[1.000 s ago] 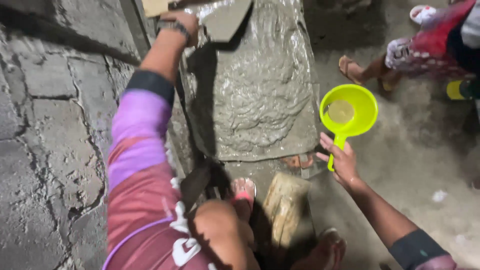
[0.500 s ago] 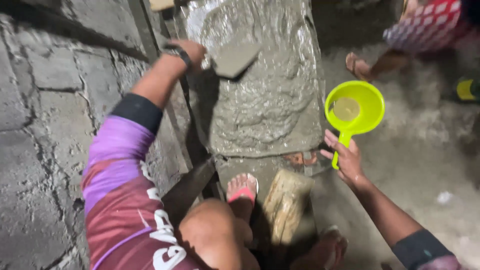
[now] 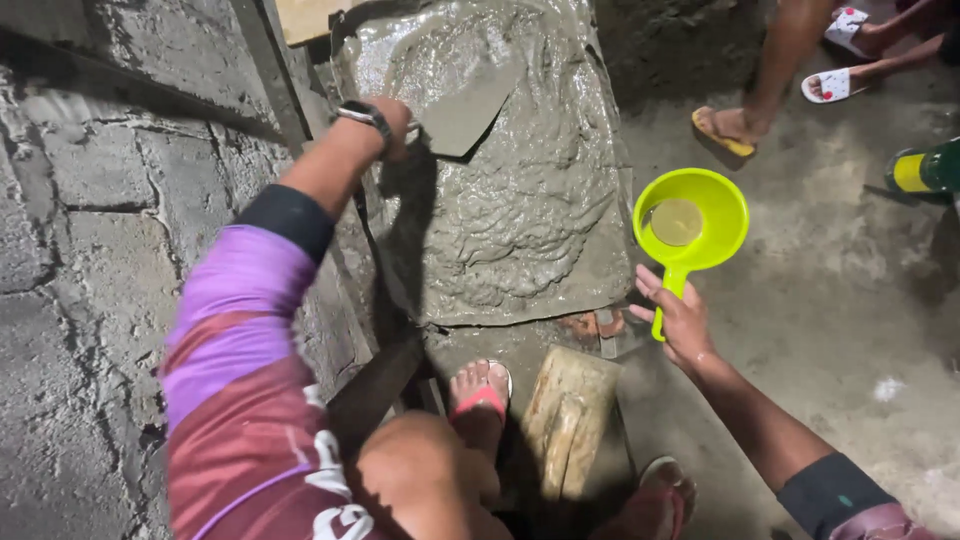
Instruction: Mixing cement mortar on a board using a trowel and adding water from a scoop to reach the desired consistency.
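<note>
Above wet mortar (image 3: 500,200), left hand (image 3: 392,122) grips trowel (image 3: 465,112); right hand (image 3: 680,322) grips dipper (image 3: 690,228).

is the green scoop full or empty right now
Nearly empty: the green scoop, held level by the right hand, shows only a shallow murky pool at its bottom.

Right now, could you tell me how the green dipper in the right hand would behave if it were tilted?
The green dipper looks like light, stiff plastic. The right hand holds only the handle end, so it would probably tip easily, spilling the little cloudy liquid inside.
</note>
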